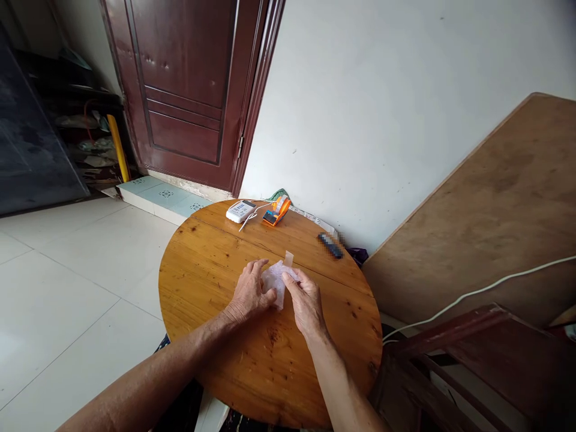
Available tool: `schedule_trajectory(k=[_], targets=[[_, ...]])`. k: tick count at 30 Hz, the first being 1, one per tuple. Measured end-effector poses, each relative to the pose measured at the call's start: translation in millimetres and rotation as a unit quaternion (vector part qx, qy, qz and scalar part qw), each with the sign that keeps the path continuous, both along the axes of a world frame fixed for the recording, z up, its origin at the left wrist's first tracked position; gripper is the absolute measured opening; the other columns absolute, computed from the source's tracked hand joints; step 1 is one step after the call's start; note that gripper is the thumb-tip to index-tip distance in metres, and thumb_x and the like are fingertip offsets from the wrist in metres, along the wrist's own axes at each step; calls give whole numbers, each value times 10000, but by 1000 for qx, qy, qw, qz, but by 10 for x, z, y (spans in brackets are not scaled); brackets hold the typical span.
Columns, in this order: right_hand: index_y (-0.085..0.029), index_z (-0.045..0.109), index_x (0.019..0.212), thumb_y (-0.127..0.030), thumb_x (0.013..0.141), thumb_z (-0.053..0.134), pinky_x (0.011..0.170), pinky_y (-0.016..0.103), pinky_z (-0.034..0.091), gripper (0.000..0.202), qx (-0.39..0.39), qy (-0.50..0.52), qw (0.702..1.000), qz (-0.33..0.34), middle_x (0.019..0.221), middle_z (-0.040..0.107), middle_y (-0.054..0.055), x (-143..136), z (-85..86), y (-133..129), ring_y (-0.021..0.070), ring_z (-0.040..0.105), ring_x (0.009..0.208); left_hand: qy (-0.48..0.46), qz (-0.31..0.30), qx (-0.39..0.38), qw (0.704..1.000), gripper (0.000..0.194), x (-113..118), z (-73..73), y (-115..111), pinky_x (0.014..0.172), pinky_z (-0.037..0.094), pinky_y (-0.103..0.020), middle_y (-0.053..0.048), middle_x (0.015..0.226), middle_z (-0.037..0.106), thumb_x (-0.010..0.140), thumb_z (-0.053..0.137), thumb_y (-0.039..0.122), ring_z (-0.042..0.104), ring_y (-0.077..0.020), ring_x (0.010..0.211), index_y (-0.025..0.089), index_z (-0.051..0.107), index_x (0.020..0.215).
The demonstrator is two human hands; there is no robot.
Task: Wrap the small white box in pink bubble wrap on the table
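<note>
A crumpled, pale lilac-white, thin wrapping sheet (275, 290) lies on the round wooden table (193, 258), between my two hands. Thumb and fingers of my right hand (306, 299) pinch its right upper edge. At its left side is my left hand (250, 290), fingers apart and slightly bent, with the thumb touching the sheet. A short strip of clear tape (288, 258) sticks up from the sheet's far edge. Whether anything is wrapped inside I cannot tell.
Toward the far edge stand an orange tape dispenser (278, 210) and a white device (240, 211) with a white cable. A blurred dark object (330, 245) lies at the table's right. Behind are a white wall (360, 120) and a brown door (184, 90); a wooden board (490, 222) leans at right.
</note>
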State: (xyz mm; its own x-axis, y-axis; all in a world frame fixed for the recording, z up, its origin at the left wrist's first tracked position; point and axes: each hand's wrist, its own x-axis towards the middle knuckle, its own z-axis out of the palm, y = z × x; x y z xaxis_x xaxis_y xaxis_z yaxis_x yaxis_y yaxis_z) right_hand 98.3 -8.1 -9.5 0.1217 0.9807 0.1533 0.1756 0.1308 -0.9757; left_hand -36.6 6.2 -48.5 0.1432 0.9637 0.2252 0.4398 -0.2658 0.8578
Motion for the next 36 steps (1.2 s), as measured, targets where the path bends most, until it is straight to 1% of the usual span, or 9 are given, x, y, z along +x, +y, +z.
schedule_trajectory(k=[5, 10, 16, 21, 24, 28, 31, 33, 36], targets=[[-194, 724, 991, -419, 844, 608, 783, 304, 518, 293, 24, -72, 997, 4, 927, 744, 44, 33, -18, -156, 220, 667, 860, 24, -15, -2, 1000, 654, -3, -37, 27, 1057, 392, -433, -90, 1370, 492, 714, 573, 208, 476, -268, 1225, 230, 476, 1360], [-209, 728, 1048, -394, 863, 600, 936, 362, 504, 292, 52, -74, 996, 2, 1120, 729, 66, 32, -130, -250, 247, 657, 1042, 42, -23, 4, 999, 576, -4, -16, 8, 1063, 383, -436, -86, 1376, 506, 748, 535, 205, 479, -264, 1228, 220, 530, 1324], [-210, 733, 1042, -410, 880, 581, 963, 406, 513, 299, 51, -79, 996, -7, 1127, 732, 81, -5, -237, -310, 258, 674, 1044, 67, -27, 4, 997, 504, -10, -14, 7, 1044, 393, -423, -68, 1276, 595, 783, 513, 212, 516, -250, 1170, 222, 555, 1285], [-234, 734, 1081, -401, 890, 582, 1075, 446, 442, 296, 69, -108, 991, 23, 1257, 679, 76, 49, -272, -344, 271, 606, 1206, 50, -44, -9, 998, 467, -34, -11, 32, 1035, 401, -428, -59, 1275, 603, 821, 536, 241, 531, -245, 1167, 257, 576, 1286], [-239, 730, 1099, -377, 901, 583, 1088, 445, 435, 282, 88, -132, 986, 54, 1276, 668, 73, 129, -287, -353, 267, 596, 1224, 40, -87, -20, 995, 439, -98, 3, 68, 1054, 397, -424, -46, 1255, 615, 819, 549, 222, 545, -236, 1169, 272, 615, 1250], [-241, 714, 1140, -318, 937, 538, 1113, 442, 416, 279, 142, -180, 967, 106, 1298, 653, 74, 216, -314, -366, 253, 540, 1292, 21, -173, -45, 984, 455, -252, 43, 100, 1057, 421, -402, -49, 1254, 613, 807, 600, 263, 569, -239, 1165, 268, 617, 1262], [-244, 674, 1215, -270, 953, 512, 1141, 452, 385, 310, 173, -249, 945, 124, 1355, 611, 76, 241, -354, -376, 242, 473, 1353, 21, -226, -33, 973, 566, -351, 63, 84, 1049, 439, -407, -62, 1327, 566, 768, 671, 299, 570, -254, 1176, 283, 562, 1324], [-247, 617, 1296, -240, 946, 518, 1149, 461, 375, 364, 198, -300, 924, 128, 1395, 575, 79, 247, -391, -377, 239, 448, 1371, 40, -243, -3, 969, 627, -379, 60, 65, 1057, 435, -410, -67, 1365, 540, 756, 673, 249, 554, -253, 1206, 296, 516, 1361], [-248, 528, 1388, -196, 938, 504, 1138, 467, 387, 453, 240, -374, 888, 118, 1425, 545, 86, 245, -448, -378, 242, 443, 1373, 81, -239, 41, 967, 631, -372, 40, 51, 1085, 409, -421, -82, 1385, 530, 781, 616, 177, 516, -249, 1263, 279, 479, 1389]])
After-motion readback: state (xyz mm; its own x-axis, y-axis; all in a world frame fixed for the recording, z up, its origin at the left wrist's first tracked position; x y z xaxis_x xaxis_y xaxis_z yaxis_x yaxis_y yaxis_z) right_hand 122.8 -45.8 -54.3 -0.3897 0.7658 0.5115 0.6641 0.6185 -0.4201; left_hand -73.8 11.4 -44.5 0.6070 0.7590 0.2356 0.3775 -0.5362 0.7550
